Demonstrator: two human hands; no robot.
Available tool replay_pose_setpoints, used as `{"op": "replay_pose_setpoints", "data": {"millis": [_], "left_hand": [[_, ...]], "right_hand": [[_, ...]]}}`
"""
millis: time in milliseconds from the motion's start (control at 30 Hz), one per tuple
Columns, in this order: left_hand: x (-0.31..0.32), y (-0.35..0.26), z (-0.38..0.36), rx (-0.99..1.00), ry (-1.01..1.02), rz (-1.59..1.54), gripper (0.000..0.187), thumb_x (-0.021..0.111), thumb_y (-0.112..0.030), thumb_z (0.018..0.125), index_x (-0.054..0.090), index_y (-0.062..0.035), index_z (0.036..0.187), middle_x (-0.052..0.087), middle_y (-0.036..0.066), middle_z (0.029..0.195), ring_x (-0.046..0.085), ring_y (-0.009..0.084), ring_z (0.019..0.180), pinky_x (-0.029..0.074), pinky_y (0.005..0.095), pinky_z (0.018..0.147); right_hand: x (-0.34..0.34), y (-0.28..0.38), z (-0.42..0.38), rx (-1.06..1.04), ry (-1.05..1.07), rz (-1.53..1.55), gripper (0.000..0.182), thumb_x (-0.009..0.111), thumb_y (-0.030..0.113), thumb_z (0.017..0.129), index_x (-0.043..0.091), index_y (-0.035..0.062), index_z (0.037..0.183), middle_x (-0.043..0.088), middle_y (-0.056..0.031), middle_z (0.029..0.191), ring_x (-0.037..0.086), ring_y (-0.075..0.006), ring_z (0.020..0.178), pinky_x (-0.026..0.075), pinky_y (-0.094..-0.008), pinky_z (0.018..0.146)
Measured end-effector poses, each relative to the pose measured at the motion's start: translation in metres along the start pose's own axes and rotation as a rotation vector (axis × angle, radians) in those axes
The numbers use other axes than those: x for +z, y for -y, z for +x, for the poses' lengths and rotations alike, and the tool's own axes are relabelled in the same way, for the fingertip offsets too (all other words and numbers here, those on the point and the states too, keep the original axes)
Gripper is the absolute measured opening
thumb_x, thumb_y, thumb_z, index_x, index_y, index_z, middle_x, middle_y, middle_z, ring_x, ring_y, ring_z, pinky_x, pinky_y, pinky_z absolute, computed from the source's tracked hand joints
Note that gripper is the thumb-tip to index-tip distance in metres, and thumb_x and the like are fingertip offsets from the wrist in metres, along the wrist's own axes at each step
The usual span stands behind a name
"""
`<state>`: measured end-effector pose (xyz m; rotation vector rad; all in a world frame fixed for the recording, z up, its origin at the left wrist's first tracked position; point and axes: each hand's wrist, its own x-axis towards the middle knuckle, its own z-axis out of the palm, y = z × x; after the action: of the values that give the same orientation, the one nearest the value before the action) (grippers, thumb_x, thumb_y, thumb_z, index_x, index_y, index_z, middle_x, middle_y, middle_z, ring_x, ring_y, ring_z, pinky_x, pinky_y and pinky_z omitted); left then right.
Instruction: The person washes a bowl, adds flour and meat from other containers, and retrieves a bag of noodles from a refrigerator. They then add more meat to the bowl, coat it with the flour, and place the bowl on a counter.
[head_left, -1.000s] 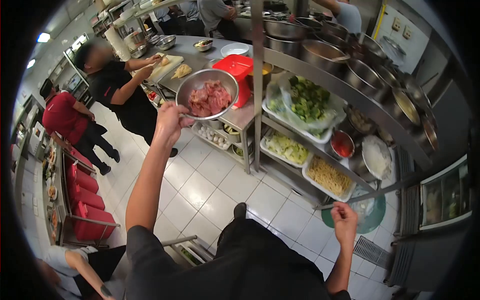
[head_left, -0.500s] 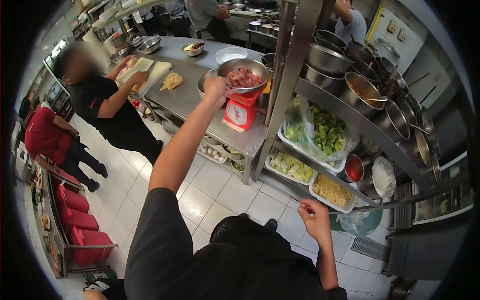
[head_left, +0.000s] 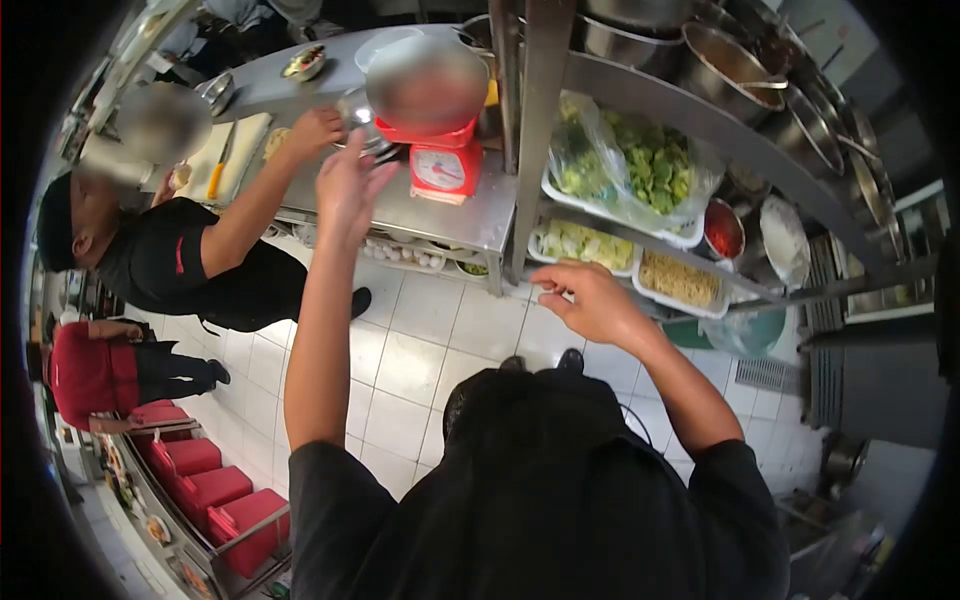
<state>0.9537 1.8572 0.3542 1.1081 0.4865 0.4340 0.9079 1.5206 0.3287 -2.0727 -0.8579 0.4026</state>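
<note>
My left hand (head_left: 348, 192) is raised by the edge of the steel counter, fingers spread, holding nothing. Just beyond it a red dial scale (head_left: 442, 170) stands on the counter. On its pan rests a metal bowl of reddish raw meat (head_left: 427, 88), blurred now. Beside the scale is a steel bowl (head_left: 362, 118), and a co-worker's hand (head_left: 318, 132) reaches to its rim. My right hand (head_left: 588, 302) hovers over the floor before the shelves, fingers loosely bent and apart, with nothing visible in it.
At left a co-worker in black (head_left: 205, 262) stands by a white cutting board (head_left: 240, 150) bearing an orange-handled knife (head_left: 217, 178). Right shelves hold bagged greens (head_left: 655, 170), a noodle tray (head_left: 680, 280) and pots (head_left: 725, 65). Red bins (head_left: 245, 530) stand lower left.
My left hand has let go of the meat bowl and drawn back, leaving it on the scale. My right hand has risen leftward. The co-worker's arm now stretches to the steel bowl.
</note>
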Motion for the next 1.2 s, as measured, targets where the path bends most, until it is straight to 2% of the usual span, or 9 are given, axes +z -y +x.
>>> {"op": "replay_pose_setpoints", "data": {"millis": [133,267,433,733,933,1033,1133,1167,1200], "left_hand": [[-0.079,0.026,-0.038,-0.139,-0.038,-0.034,0.034,0.064,-0.027,0.090,0.050,0.0026,0.102,0.049,0.012,0.102,0.057,0.0234,0.082,0.058,0.0374,0.074],[-0.149,0.102,-0.094,-0.294,-0.294,-0.126,0.036,0.061,-0.020,0.090,0.051,0.0057,0.113,0.048,0.014,0.102,0.054,0.0236,0.088,0.057,0.0389,0.078],[-0.169,0.137,-0.165,-0.453,-0.485,-0.101,0.034,0.058,-0.015,0.089,0.052,0.0038,0.117,0.049,0.014,0.102,0.054,0.0249,0.092,0.057,0.0369,0.082],[-0.174,0.128,-0.183,-0.332,-0.424,-0.039,0.024,0.058,-0.017,0.090,0.053,0.0008,0.106,0.051,0.011,0.100,0.059,0.0239,0.078,0.057,0.0361,0.077],[-0.177,0.131,-0.187,-0.254,-0.391,0.003,0.023,0.058,-0.014,0.089,0.053,0.0013,0.105,0.052,0.012,0.101,0.061,0.0234,0.073,0.057,0.0355,0.071],[-0.177,0.130,-0.198,-0.269,-0.412,0.054,0.022,0.057,-0.014,0.090,0.053,0.0007,0.106,0.052,0.012,0.101,0.061,0.0219,0.071,0.057,0.0355,0.070],[-0.186,0.137,-0.211,-0.300,-0.449,0.085,0.022,0.057,-0.014,0.090,0.052,0.0005,0.106,0.052,0.012,0.101,0.061,0.0213,0.070,0.057,0.0357,0.069],[-0.191,0.139,-0.215,-0.313,-0.458,0.094,0.022,0.057,-0.014,0.090,0.052,0.0004,0.106,0.052,0.012,0.101,0.061,0.0212,0.070,0.057,0.0356,0.069],[-0.196,0.142,-0.217,-0.324,-0.465,0.103,0.022,0.057,-0.014,0.090,0.052,0.0004,0.105,0.052,0.012,0.101,0.061,0.0211,0.070,0.057,0.0355,0.069]], "right_hand": [[0.006,0.003,0.009,0.038,0.066,-0.013,0.024,0.064,0.008,0.082,0.064,0.0013,0.106,0.065,-0.0151,0.094,0.065,-0.0278,0.085,0.051,-0.0364,0.076],[0.010,0.004,0.022,0.008,0.099,-0.082,0.022,0.064,0.008,0.083,0.064,0.0031,0.104,0.064,-0.0136,0.092,0.064,-0.0275,0.087,0.051,-0.0364,0.075],[0.012,0.016,0.055,-0.086,0.146,-0.210,0.023,0.062,0.007,0.081,0.065,0.0022,0.103,0.064,-0.0162,0.092,0.062,-0.0321,0.087,0.049,-0.0410,0.078],[-0.016,0.084,0.196,-0.301,-0.287,-0.564,0.026,0.063,0.012,0.079,0.067,0.0035,0.103,0.066,-0.0195,0.098,0.064,-0.0353,0.090,0.050,-0.0413,0.081],[-0.005,0.076,0.302,-0.299,-0.265,-0.898,0.029,0.063,0.018,0.075,0.071,0.0102,0.101,0.068,-0.0165,0.097,0.063,-0.0311,0.099,0.051,-0.0414,0.084],[-0.005,0.050,0.345,-0.224,-0.039,-0.825,0.025,0.062,0.017,0.075,0.072,0.0092,0.096,0.069,-0.0173,0.095,0.066,-0.0309,0.093,0.053,-0.0401,0.080],[-0.015,0.052,0.351,-0.113,-0.027,-0.589,0.020,0.061,0.015,0.075,0.073,0.0070,0.088,0.069,-0.0190,0.091,0.067,-0.0331,0.085,0.054,-0.0391,0.073],[-0.014,0.033,0.373,-0.282,-0.266,-0.882,0.021,0.061,0.021,0.073,0.073,0.0038,0.075,0.066,-0.0238,0.077,0.069,-0.0343,0.076,0.054,-0.0439,0.070],[-0.024,0.046,0.365,-0.284,-0.321,-0.829,0.024,0.059,0.020,0.074,0.070,-0.0005,0.071,0.064,-0.0273,0.074,0.067,-0.0380,0.068,0.053,-0.0443,0.063]]}}
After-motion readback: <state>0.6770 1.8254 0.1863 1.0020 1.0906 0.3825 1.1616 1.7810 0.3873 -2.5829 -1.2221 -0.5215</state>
